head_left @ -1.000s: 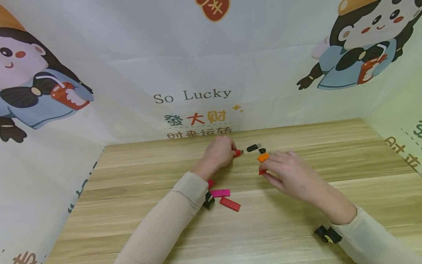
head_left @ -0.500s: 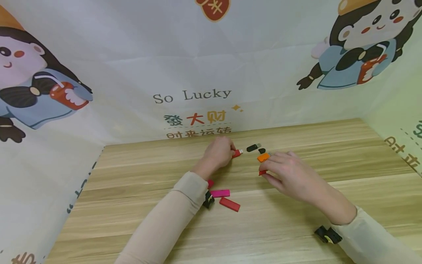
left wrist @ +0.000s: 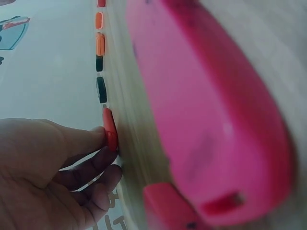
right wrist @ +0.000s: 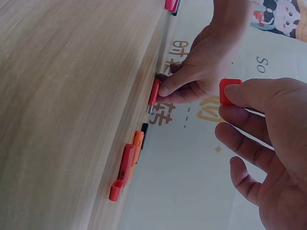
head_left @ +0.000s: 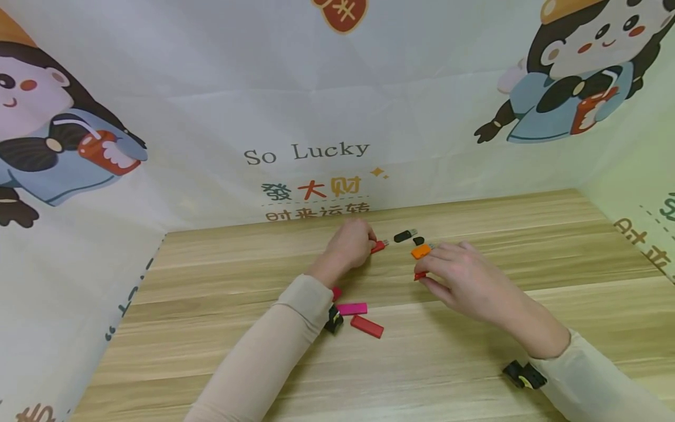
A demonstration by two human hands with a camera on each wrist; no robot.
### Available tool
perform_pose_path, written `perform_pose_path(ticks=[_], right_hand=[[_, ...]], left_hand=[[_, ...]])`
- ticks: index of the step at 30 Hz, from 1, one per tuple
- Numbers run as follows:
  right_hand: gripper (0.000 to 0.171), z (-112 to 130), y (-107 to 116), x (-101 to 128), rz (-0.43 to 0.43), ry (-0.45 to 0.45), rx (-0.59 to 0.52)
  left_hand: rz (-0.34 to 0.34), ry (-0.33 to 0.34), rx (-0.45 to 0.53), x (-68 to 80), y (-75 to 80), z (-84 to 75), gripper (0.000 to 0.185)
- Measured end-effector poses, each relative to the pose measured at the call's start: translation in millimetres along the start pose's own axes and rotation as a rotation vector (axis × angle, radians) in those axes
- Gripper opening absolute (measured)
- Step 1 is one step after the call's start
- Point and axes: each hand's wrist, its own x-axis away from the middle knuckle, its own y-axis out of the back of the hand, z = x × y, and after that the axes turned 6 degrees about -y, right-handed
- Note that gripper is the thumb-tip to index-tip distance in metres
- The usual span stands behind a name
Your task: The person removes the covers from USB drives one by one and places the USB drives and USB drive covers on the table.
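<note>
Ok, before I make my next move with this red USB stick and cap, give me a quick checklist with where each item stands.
1. Left hand has a grip on the red USB stick: ok, pinched between thumb and fingers.
2. Metal connector uncovered: ok, it shows bare.
3. Right hand has a grip on the red cap: ok, pinched at the fingertips.
4. Cap brought up to the connector: not ok, they are apart.
5. Cap's opening facing the connector: cannot tell.
6. Cap belongs to this stick: cannot tell; what looks like a second red cap lies on the table.

The backdrop (head_left: 337,105) reads "So Lucky" — "發大财" — "时来运转".
</note>
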Motion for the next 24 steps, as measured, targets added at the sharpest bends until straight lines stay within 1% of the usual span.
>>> perform_pose_path(ticks=[11,19,24], right_hand=[[0.019,-1.3,-1.5,-1.5,-0.001,0.006,0.004],[0.019,-2.0,-2.7,-4.2,0.001,0.002,0.012],[0.02,-3.6,-4.0,-7.7,-0.007,0.005,0.018]], left_hand=[[-0.007,-0.012,0.015,2.6,1.3,0.9,0.018],[-0.012,0.035,0.076,7.9,6.7,1.1,0.026],[-0.036,0.047,0.077,12.8,11.3,0.8,0.031]])
